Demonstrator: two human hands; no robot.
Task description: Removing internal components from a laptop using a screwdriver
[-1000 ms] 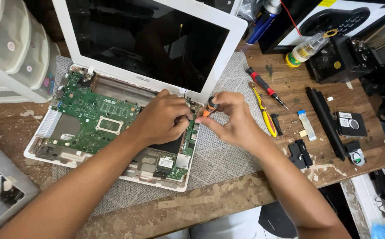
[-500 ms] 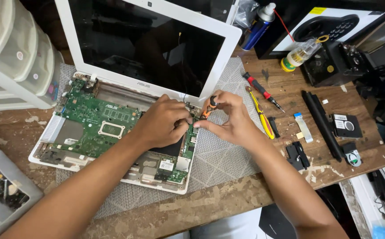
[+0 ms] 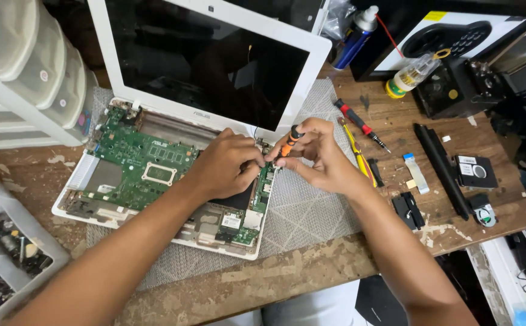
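An orange-and-black screwdriver (image 3: 289, 142) stands nearly upright at the right rear corner of the opened white laptop (image 3: 154, 175), its tip down by the hinge, pinched in the curled fingers of the right hand (image 3: 320, 160). The left hand (image 3: 223, 166) lies curled on the green circuit board (image 3: 145, 160) just beside it, fingertips pressed at the same corner; whether it grips anything I cannot tell. The laptop rests on a grey mat (image 3: 311, 211) on the worn wooden table (image 3: 396, 108), with a red-handled screwdriver (image 3: 359, 124) and yellow tweezers (image 3: 356, 151) near the right hand, and white plastic drawers (image 3: 27, 78) to the left.
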